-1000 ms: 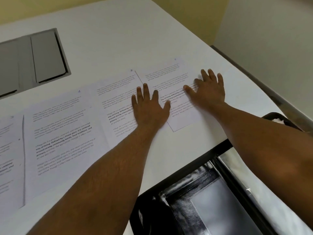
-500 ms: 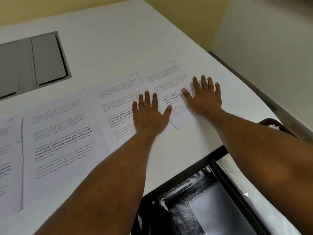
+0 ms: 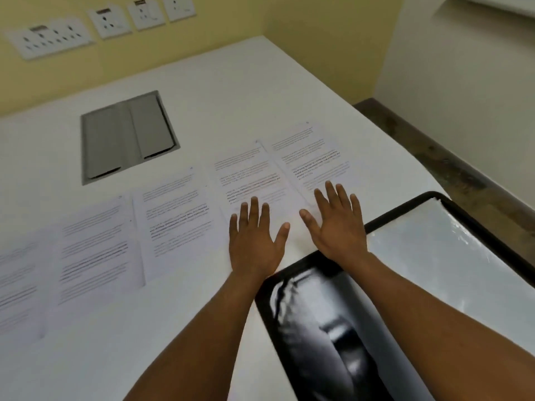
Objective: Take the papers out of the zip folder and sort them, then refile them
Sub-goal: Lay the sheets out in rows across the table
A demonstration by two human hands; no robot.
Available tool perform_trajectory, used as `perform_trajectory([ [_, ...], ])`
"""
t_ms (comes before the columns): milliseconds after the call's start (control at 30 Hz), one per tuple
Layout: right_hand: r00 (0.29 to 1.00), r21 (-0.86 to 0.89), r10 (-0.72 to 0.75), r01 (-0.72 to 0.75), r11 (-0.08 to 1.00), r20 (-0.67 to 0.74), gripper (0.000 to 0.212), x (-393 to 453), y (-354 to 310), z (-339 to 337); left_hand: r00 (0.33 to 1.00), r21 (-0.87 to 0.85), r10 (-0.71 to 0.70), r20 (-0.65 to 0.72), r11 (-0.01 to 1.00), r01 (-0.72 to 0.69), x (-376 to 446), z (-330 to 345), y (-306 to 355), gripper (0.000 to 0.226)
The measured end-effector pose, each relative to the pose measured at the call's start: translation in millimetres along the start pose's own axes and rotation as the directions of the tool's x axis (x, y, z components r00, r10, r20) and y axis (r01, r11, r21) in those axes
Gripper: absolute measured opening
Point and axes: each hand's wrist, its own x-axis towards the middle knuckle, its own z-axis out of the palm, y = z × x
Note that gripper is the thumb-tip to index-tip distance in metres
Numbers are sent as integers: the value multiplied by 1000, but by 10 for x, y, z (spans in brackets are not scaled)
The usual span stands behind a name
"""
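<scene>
Printed sheets out of the folder, laid in a row across the white desk, left to right. Zip folder open at near right, pockets apparently holding no paper. Left hand flat, fingers straight, at near edge of second sheet from right. Right hand spread, grasping nothing, at near edge of rightmost sheet. Removal apparently done, sorting seemingly near complete; gathering and refiling left.

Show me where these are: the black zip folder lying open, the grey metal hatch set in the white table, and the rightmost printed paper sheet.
Black zip folder (image 3: 315, 322): head view, dark inner panel.
Grey metal hatch (image 3: 127, 134): head view, centre seam.
Rightmost printed paper sheet (image 3: 312, 157): head view, upper text block.
</scene>
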Motion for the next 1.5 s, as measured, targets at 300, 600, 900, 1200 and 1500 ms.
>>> perform_trajectory([
  [300,991,244,-124,130,961,-39,78,-2030,-435,-148,991,-51,-137,0,989,137,-2268,-316,-576,67],
  [600,971,293,-222,188,937,88,59,-3566,-683,160,953,-77,-282,113,953,291,-4142,-180,-1093,71],
  [900,914,462,-114,-86,883,390,23,-4622,-1049,325,781,-104,-580,232,783,613,-5158,-67,-1763,75],
  [1200,777,471,24,-406,783,629,37,-4913,-1686,355,658,-193,-709,253,630,753,-5432,-115,-2161,81],
  [1500,761,424,244,-562,710,601,23,-4947,-1968,486,683,-275,-690,241,626,730,-5399,-89,-2187,26],
])
